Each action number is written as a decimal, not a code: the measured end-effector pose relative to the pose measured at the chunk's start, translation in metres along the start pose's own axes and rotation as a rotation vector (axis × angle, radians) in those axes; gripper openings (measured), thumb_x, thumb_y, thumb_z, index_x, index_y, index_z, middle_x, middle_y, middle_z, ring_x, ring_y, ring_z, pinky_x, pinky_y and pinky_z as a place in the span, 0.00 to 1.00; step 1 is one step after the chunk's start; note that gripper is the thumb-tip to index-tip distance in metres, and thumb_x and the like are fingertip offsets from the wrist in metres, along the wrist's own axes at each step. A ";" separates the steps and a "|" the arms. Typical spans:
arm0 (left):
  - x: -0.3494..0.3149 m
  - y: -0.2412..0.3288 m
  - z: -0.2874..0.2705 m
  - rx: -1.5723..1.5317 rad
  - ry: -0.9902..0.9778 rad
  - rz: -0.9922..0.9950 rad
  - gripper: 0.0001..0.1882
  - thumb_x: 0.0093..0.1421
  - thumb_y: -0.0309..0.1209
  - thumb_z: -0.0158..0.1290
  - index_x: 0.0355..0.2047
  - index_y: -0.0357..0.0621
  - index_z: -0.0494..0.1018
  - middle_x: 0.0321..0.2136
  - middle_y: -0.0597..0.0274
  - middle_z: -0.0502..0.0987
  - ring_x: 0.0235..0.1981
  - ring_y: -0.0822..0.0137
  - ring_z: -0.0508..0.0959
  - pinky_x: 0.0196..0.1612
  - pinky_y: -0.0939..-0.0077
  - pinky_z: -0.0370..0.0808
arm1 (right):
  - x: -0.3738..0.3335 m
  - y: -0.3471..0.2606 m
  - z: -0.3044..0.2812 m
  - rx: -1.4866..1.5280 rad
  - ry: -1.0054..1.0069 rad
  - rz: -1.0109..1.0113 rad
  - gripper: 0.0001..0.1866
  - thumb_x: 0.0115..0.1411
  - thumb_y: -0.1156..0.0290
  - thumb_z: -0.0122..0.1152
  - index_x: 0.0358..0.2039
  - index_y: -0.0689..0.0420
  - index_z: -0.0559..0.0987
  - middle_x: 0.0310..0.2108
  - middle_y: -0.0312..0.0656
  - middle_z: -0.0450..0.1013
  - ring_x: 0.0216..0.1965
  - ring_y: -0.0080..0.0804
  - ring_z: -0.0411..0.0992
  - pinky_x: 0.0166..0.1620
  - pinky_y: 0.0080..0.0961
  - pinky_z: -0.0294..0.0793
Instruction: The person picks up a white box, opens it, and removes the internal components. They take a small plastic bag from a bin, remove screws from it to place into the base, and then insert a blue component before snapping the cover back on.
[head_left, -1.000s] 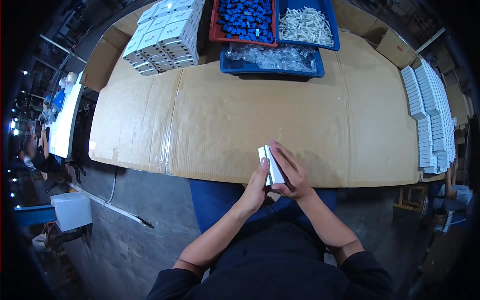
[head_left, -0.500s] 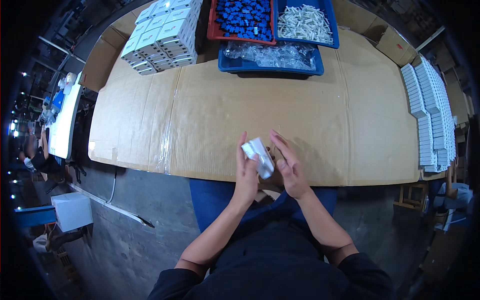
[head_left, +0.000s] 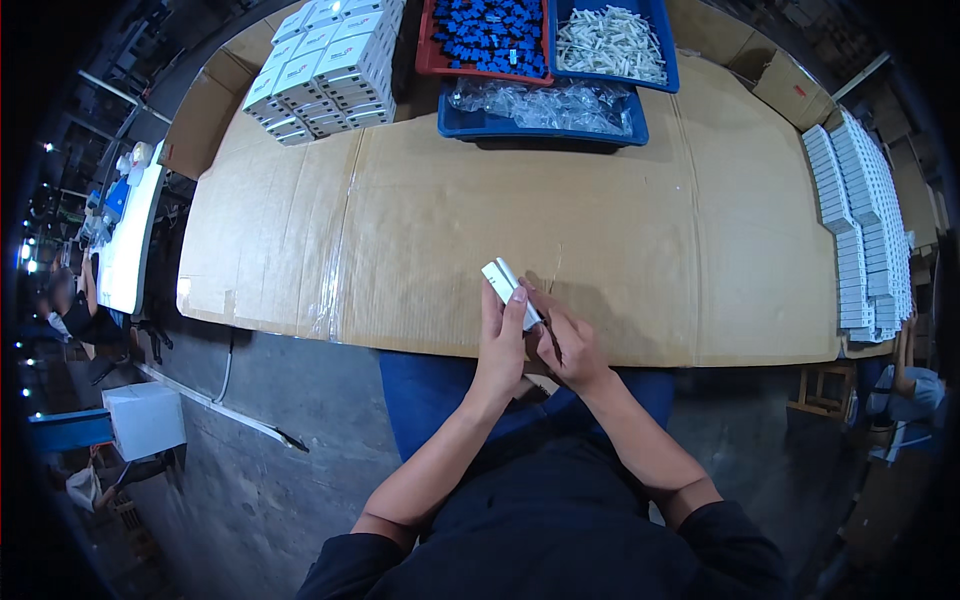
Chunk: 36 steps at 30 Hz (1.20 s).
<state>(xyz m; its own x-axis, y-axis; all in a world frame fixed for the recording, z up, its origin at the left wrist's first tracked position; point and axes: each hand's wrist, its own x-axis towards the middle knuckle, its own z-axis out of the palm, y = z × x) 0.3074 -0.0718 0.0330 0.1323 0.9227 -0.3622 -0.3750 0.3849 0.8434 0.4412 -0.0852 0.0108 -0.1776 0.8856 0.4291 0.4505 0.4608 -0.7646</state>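
Note:
A small white box [head_left: 507,288] is tilted between my hands, just above the near edge of the cardboard-covered table [head_left: 440,240]. My left hand [head_left: 499,352] is closed around it, with the thumb lying along its face. My right hand [head_left: 573,354] is closed at the lower right side of the box, its thumb and bent fingers at that edge. The fingers partly cover the box's lower end, so I cannot see whether that end is open.
White boxes [head_left: 335,62] are stacked at the far left. Trays hold blue pieces [head_left: 485,38], white pieces [head_left: 612,48] and clear plastic bags [head_left: 540,112]. Rows of small white boxes [head_left: 858,215] line the right edge. Other people sit at both sides.
The right hand was open and apart from the box; now its fingers have closed in against it. The box has turned slightly and looks slimmer, with its upper end pointing away from me.

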 end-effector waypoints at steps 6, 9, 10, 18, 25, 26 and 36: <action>-0.002 -0.001 0.005 -0.058 0.037 0.008 0.29 0.79 0.41 0.43 0.75 0.49 0.50 0.42 0.66 0.71 0.41 0.76 0.71 0.43 0.80 0.73 | -0.008 0.002 0.009 -0.054 0.001 0.075 0.21 0.67 0.79 0.50 0.59 0.72 0.74 0.57 0.56 0.77 0.51 0.52 0.80 0.54 0.37 0.81; -0.003 -0.007 0.005 -0.094 0.001 0.039 0.26 0.79 0.42 0.42 0.72 0.49 0.54 0.39 0.68 0.70 0.37 0.79 0.70 0.39 0.81 0.72 | -0.006 -0.001 0.017 -0.086 0.083 0.026 0.21 0.67 0.81 0.49 0.59 0.73 0.74 0.56 0.58 0.77 0.50 0.53 0.81 0.55 0.38 0.81; -0.004 -0.006 0.007 -0.082 0.028 0.048 0.23 0.79 0.44 0.42 0.67 0.49 0.59 0.36 0.70 0.70 0.34 0.80 0.70 0.35 0.83 0.70 | -0.007 -0.002 0.018 -0.106 0.113 0.016 0.21 0.67 0.81 0.49 0.59 0.73 0.75 0.55 0.58 0.77 0.50 0.53 0.81 0.55 0.39 0.81; -0.009 -0.007 0.013 -0.074 0.104 0.103 0.20 0.79 0.46 0.40 0.61 0.48 0.64 0.35 0.71 0.70 0.30 0.83 0.70 0.27 0.87 0.69 | -0.007 -0.004 0.021 -0.087 0.142 -0.012 0.21 0.68 0.79 0.48 0.59 0.74 0.74 0.56 0.58 0.77 0.54 0.55 0.79 0.57 0.41 0.80; 0.001 0.006 -0.014 -0.011 0.009 0.238 0.30 0.72 0.38 0.47 0.71 0.47 0.54 0.53 0.59 0.69 0.53 0.68 0.71 0.57 0.69 0.71 | 0.008 -0.017 0.008 0.293 0.007 0.064 0.24 0.72 0.71 0.47 0.66 0.67 0.70 0.64 0.57 0.71 0.64 0.49 0.71 0.67 0.39 0.69; 0.001 0.012 -0.016 0.031 -0.040 0.329 0.38 0.69 0.32 0.50 0.75 0.47 0.48 0.57 0.55 0.67 0.59 0.64 0.68 0.65 0.63 0.66 | 0.007 -0.015 0.007 0.292 0.009 0.061 0.24 0.72 0.71 0.47 0.66 0.67 0.70 0.64 0.57 0.71 0.64 0.49 0.71 0.67 0.39 0.69; 0.007 0.013 -0.033 0.543 -0.288 0.558 0.56 0.46 0.31 0.60 0.74 0.39 0.44 0.72 0.43 0.54 0.74 0.45 0.55 0.76 0.47 0.50 | 0.022 -0.031 -0.025 0.931 -0.024 0.963 0.26 0.70 0.57 0.64 0.62 0.59 0.73 0.48 0.40 0.75 0.48 0.27 0.76 0.49 0.29 0.81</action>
<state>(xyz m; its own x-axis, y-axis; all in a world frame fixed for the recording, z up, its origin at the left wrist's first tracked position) 0.2727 -0.0608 0.0285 0.3158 0.9230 0.2198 0.0298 -0.2412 0.9700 0.4449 -0.0819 0.0560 -0.1480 0.8738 -0.4632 -0.3543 -0.4841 -0.8001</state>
